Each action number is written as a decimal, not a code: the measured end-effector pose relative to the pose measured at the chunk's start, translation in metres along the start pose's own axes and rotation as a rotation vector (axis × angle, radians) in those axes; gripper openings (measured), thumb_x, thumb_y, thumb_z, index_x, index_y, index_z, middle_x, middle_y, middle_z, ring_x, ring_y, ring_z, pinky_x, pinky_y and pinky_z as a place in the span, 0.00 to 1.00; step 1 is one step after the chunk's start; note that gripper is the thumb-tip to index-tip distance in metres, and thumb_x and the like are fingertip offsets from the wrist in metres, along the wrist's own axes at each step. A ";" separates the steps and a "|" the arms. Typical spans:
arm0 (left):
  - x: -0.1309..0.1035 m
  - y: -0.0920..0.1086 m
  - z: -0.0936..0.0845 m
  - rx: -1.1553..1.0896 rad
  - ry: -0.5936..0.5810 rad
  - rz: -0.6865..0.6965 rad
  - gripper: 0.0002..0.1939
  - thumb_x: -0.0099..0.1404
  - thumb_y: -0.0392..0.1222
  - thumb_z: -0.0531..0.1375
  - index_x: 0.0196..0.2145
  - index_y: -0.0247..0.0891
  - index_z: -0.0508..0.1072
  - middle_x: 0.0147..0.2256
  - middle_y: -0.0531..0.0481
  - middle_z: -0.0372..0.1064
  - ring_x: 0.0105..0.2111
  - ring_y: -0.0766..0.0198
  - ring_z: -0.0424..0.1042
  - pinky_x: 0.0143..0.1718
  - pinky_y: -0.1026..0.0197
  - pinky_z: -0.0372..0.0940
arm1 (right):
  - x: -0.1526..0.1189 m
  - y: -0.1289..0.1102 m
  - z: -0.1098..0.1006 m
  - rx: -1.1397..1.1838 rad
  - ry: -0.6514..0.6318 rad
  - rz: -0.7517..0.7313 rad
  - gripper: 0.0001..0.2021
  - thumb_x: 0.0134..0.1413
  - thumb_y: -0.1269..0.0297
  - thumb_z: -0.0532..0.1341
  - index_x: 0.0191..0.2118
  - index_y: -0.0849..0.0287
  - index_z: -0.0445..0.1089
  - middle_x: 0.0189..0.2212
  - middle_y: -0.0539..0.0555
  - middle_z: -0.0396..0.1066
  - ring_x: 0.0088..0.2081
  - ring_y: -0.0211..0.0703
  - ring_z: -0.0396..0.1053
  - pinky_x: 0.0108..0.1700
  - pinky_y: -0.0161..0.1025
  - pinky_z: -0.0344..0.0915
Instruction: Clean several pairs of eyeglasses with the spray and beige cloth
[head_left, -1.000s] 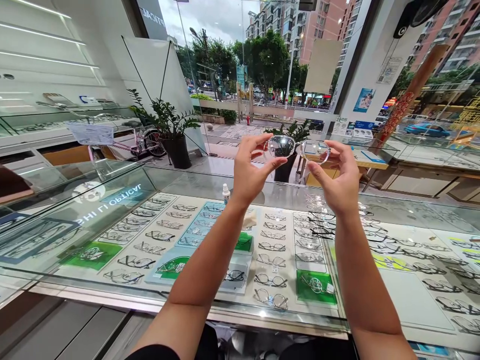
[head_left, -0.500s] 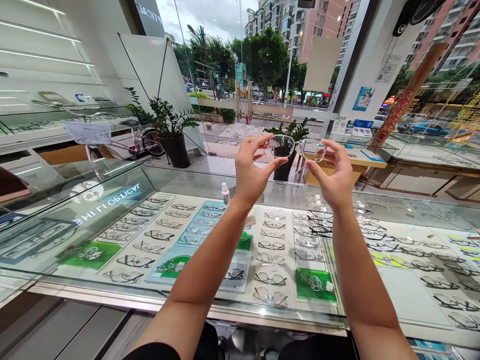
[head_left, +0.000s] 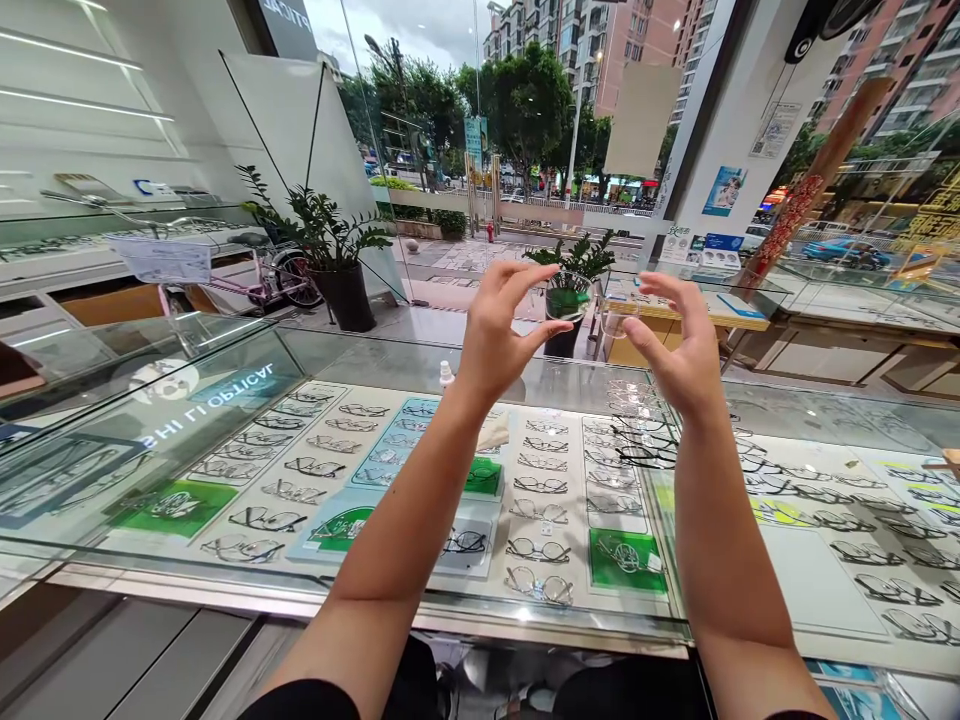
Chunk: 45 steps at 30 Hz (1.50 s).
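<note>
A pair of clear-rimmed eyeglasses is up in front of me, above the glass display counter. My left hand grips one side, thumb and fingers at the upper and lower edges of the left lens. My right hand is beside the other lens, thumb and fingers spread with a gap between them. The right lens is faint against the background, and I cannot tell whether the right thumb touches it. Beneath my arms, rows of eyeglass frames lie inside the counter.
The display counter spans the front, with a small white bottle behind my left forearm. Green cards lie among the frames. Beyond are a potted plant, a pink bicycle and a wooden table.
My right hand has opened and moved slightly right, off the right side of the eyeglasses. My left hand still holds the other side. The view has shifted slightly.
</note>
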<state>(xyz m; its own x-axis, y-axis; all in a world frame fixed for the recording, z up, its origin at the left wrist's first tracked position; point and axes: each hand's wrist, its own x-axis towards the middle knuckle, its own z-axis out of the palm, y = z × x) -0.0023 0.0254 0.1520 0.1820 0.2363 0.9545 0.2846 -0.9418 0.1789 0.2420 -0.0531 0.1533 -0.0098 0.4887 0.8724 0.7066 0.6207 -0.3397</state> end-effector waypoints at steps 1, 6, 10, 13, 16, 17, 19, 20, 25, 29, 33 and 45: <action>0.001 0.001 -0.001 0.040 -0.025 0.060 0.28 0.68 0.55 0.70 0.62 0.49 0.75 0.54 0.43 0.72 0.56 0.54 0.73 0.58 0.48 0.73 | 0.001 -0.002 -0.002 -0.010 -0.018 -0.014 0.20 0.68 0.50 0.64 0.63 0.42 0.72 0.58 0.55 0.74 0.61 0.58 0.70 0.67 0.62 0.63; 0.001 0.007 0.000 0.069 -0.134 0.229 0.28 0.70 0.45 0.70 0.65 0.48 0.71 0.54 0.44 0.71 0.56 0.55 0.73 0.58 0.46 0.73 | 0.003 -0.003 -0.008 -0.044 -0.163 -0.034 0.08 0.70 0.52 0.65 0.47 0.44 0.80 0.51 0.53 0.79 0.57 0.57 0.72 0.64 0.62 0.62; 0.000 0.014 -0.001 0.051 -0.213 0.230 0.30 0.69 0.42 0.70 0.66 0.49 0.70 0.55 0.44 0.70 0.56 0.54 0.73 0.58 0.45 0.74 | 0.003 -0.001 -0.011 0.024 -0.240 -0.014 0.09 0.70 0.52 0.65 0.41 0.47 0.80 0.49 0.54 0.80 0.55 0.57 0.73 0.63 0.61 0.63; 0.001 0.019 -0.002 -0.004 -0.255 0.199 0.29 0.69 0.43 0.70 0.65 0.47 0.71 0.55 0.42 0.71 0.56 0.54 0.74 0.59 0.45 0.74 | 0.003 0.001 -0.014 0.137 -0.301 0.020 0.10 0.69 0.51 0.66 0.40 0.48 0.79 0.49 0.54 0.79 0.55 0.56 0.73 0.63 0.60 0.64; 0.001 0.023 -0.002 -0.166 -0.304 0.127 0.27 0.70 0.47 0.70 0.64 0.46 0.72 0.55 0.42 0.70 0.57 0.55 0.74 0.59 0.47 0.76 | 0.004 0.005 -0.015 0.230 -0.350 0.047 0.11 0.68 0.49 0.67 0.40 0.48 0.79 0.51 0.55 0.79 0.57 0.56 0.72 0.66 0.61 0.63; 0.001 0.023 -0.002 -0.236 -0.323 0.086 0.27 0.70 0.49 0.70 0.64 0.46 0.72 0.56 0.42 0.70 0.57 0.55 0.74 0.59 0.48 0.77 | 0.004 0.007 -0.014 0.271 -0.368 0.058 0.10 0.68 0.49 0.68 0.40 0.48 0.80 0.52 0.55 0.79 0.58 0.56 0.72 0.67 0.61 0.62; 0.000 0.021 0.000 -0.373 -0.350 -0.005 0.28 0.69 0.51 0.71 0.63 0.47 0.72 0.58 0.42 0.69 0.58 0.55 0.74 0.59 0.49 0.77 | 0.003 0.011 -0.013 0.377 -0.398 0.098 0.10 0.67 0.49 0.69 0.40 0.49 0.80 0.54 0.55 0.78 0.59 0.55 0.72 0.68 0.61 0.61; -0.001 0.020 0.001 -0.431 -0.358 -0.047 0.29 0.68 0.52 0.71 0.63 0.47 0.72 0.59 0.41 0.69 0.59 0.55 0.74 0.60 0.49 0.77 | 0.003 0.012 -0.012 0.438 -0.415 0.130 0.10 0.66 0.50 0.69 0.40 0.49 0.80 0.54 0.55 0.78 0.60 0.55 0.72 0.68 0.60 0.61; -0.005 0.012 0.005 -0.642 -0.408 -0.184 0.30 0.65 0.49 0.74 0.62 0.48 0.73 0.60 0.41 0.70 0.60 0.53 0.74 0.61 0.51 0.76 | 0.000 0.012 -0.009 0.674 -0.522 0.362 0.12 0.62 0.48 0.73 0.41 0.50 0.81 0.54 0.56 0.81 0.58 0.54 0.75 0.65 0.57 0.68; -0.005 0.007 0.008 -0.754 -0.444 -0.223 0.31 0.64 0.47 0.74 0.63 0.50 0.72 0.61 0.41 0.71 0.63 0.52 0.74 0.60 0.51 0.76 | -0.001 0.009 -0.006 0.711 -0.496 0.434 0.15 0.56 0.46 0.76 0.40 0.51 0.83 0.48 0.56 0.84 0.53 0.53 0.79 0.63 0.57 0.71; -0.005 -0.003 0.017 -0.768 -0.302 -0.319 0.38 0.58 0.50 0.77 0.64 0.50 0.70 0.61 0.41 0.72 0.64 0.53 0.73 0.66 0.48 0.70 | 0.000 0.011 0.001 0.668 -0.335 0.433 0.16 0.53 0.45 0.77 0.38 0.50 0.82 0.46 0.55 0.84 0.51 0.52 0.80 0.61 0.57 0.74; -0.017 -0.006 0.050 -1.103 -0.236 -1.146 0.33 0.62 0.71 0.68 0.52 0.42 0.75 0.67 0.36 0.71 0.67 0.46 0.72 0.70 0.46 0.65 | -0.003 0.009 0.022 0.715 -0.039 0.396 0.17 0.52 0.45 0.77 0.39 0.50 0.80 0.51 0.55 0.83 0.53 0.53 0.80 0.61 0.57 0.75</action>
<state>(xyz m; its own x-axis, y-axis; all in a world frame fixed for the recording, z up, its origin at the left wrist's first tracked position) 0.0394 0.0393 0.1231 0.5242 0.8353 0.1658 -0.3989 0.0689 0.9144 0.2331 -0.0351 0.1402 0.1118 0.7664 0.6326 0.0409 0.6325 -0.7735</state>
